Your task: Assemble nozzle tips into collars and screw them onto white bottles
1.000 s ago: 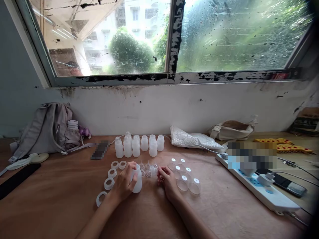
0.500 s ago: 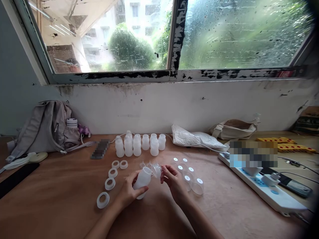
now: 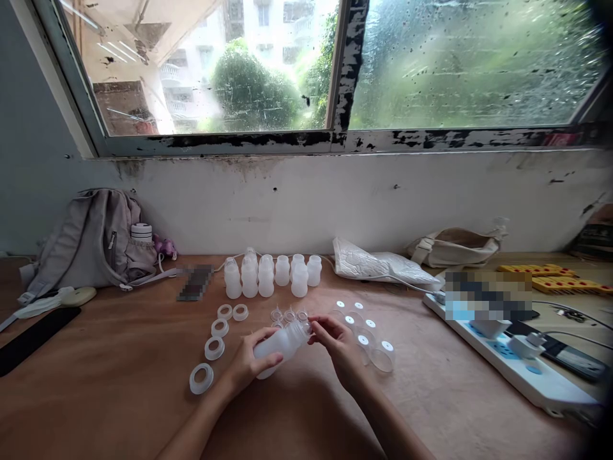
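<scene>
My left hand (image 3: pixel 246 365) is wrapped round a white translucent bottle (image 3: pixel 280 345), held tilted with its mouth pointing right. My right hand (image 3: pixel 338 345) pinches a small clear nipple piece (image 3: pixel 304 328) against the bottle's mouth. Just beyond them lie three more clear nipples (image 3: pixel 288 315). White rings (image 3: pixel 214 347) lie in a curved row to the left. Several clear domed caps (image 3: pixel 366 338) sit to the right. A cluster of white bottles (image 3: pixel 271 275) stands further back on the wooden table (image 3: pixel 119 396).
A grey backpack (image 3: pixel 90 239) leans on the wall at the left, with a black flat object (image 3: pixel 33 338) near it. A white plastic bag (image 3: pixel 378 267), a beige pouch (image 3: pixel 453 248), a white power strip (image 3: pixel 517 367) with plugs and yellow-red strips (image 3: pixel 546 278) lie at the right.
My left hand lifted the bottle off the table and tilted it to the right. My right hand picked up a clear nipple and brought it to the bottle's mouth.
</scene>
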`<state>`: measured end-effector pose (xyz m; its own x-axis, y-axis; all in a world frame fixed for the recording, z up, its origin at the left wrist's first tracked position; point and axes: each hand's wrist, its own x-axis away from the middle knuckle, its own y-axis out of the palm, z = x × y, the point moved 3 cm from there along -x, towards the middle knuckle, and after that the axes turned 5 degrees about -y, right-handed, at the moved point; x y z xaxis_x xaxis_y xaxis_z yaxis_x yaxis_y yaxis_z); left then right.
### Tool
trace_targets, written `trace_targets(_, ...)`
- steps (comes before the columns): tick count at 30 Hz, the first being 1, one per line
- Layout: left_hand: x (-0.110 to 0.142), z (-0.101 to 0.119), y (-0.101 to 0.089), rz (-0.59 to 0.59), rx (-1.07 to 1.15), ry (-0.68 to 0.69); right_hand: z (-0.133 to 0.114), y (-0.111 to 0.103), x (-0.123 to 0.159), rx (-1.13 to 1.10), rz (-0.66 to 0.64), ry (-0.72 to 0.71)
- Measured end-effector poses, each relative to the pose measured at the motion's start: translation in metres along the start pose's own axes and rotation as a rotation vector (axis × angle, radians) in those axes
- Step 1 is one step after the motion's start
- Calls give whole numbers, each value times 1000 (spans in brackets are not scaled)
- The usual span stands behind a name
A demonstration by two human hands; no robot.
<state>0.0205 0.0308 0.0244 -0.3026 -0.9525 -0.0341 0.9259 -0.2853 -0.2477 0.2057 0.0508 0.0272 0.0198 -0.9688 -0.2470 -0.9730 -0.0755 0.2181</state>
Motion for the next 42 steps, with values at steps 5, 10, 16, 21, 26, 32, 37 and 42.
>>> trace_targets(5,0,0,0,-4,30,8,1,2,0,8,-28,13)
trace_targets(10,1,0,-1,-27,36,20,0,2,0,124,-35,15)
trace_targets(16,2,0,3,-56,19,28,1,5,1,263,-66,-68)
trace_targets(21,3,1,7,-101,69,4,5,4,1,328,-50,-79)
trace_targets(26,6,9,8,-109,234,-59,-3,7,4,140,-81,26)
trace_targets(32,7,10,7,-112,328,-152,-8,16,8,-57,-307,117)
trace_targets(37,5,5,3,43,11,7,0,12,6,121,-226,111)
trace_targets(42,5,1,7,72,-98,63,5,17,7,67,-254,135)
